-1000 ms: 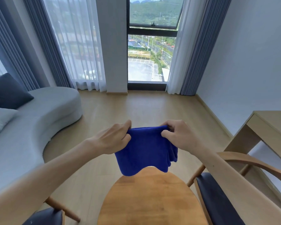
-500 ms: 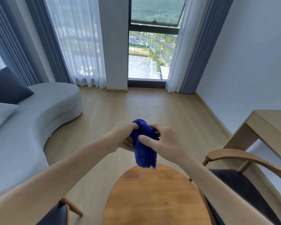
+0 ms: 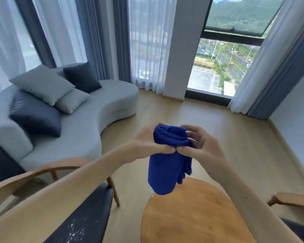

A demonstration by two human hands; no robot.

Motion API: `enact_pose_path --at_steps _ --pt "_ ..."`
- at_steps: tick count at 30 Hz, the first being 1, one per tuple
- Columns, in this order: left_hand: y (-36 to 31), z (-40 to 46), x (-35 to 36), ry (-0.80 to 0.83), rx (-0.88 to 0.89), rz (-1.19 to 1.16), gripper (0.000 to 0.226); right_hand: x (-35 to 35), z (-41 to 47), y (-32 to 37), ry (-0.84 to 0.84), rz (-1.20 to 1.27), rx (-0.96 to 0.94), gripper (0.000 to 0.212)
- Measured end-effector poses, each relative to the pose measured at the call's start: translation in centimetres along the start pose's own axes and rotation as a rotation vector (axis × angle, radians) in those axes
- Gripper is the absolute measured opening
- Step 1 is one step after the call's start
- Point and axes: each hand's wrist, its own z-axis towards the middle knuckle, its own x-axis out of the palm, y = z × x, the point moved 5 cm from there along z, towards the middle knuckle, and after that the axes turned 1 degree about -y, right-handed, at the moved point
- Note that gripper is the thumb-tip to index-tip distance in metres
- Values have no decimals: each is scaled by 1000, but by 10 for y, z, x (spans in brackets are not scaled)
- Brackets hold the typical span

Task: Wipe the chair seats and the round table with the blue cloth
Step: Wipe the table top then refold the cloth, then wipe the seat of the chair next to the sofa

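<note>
**Both hands bunch the blue cloth above the round table**

Head view: at the centre of the frame, the left hand and the right hand meet around the blue cloth. The fingers of both hands are curled over the cloth's folded top, and the two thumbs pinch its front side, their tips touching each other. The cloth is gathered into a thick roll at the top and hangs down in loose folds below the hands; its lower edge overlaps the far rim of the round table in the picture, though whether it touches the wood cannot be told.

The round table fills the lower centre-right of the frame, its wooden top bare and glossy. In the lower left stands a chair with a curved wooden armrest and a dark seat, which carries pale specks near the bottom edge. The left forearm crosses above that seat. At the right edge, part of a second chair's wooden arm shows.

In the upper left, a curved grey sofa holds light and dark cushions. Behind it hang sheer and blue-grey curtains, and a tall window in the upper right looks onto roads and green hills.
</note>
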Motion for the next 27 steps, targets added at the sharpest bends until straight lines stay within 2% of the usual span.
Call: enact_pose_path --at_steps 3,5,8,10,13,16,19,22,25,27 --pt "5 -49 -20 -175 -6 -146 45 34 -17 -10 103 129 -7 72" --pt "15 -84 -26 -238 -24 -218 45 69 -34 -18 255 111 -12 70" --pt "37 -133 -33 -321 -87 -338 44 127 -57 -31 427 109 55 56" --pt "52 -165 -42 -386 -125 -407 46 162 -68 -36 485 132 63 51" --pt "68 -208 -63 -494 -170 -454 47 204 -78 -37 486 143 68 54" --pt "82 -247 -89 -604 -228 -374 51 242 -84 -40 486 155 111 60" --pt "99 -283 -118 -662 -290 -237 52 280 -86 -51 478 184 250 60" --pt "128 -322 -145 -649 -398 -89 38 329 -91 -70 557 131 397 43" --pt "169 -368 -175 -601 -528 34 34 392 -101 -89 642 21 353 34" --pt "199 -393 -196 -528 -593 27 37 432 -106 -102 687 -58 293 34"
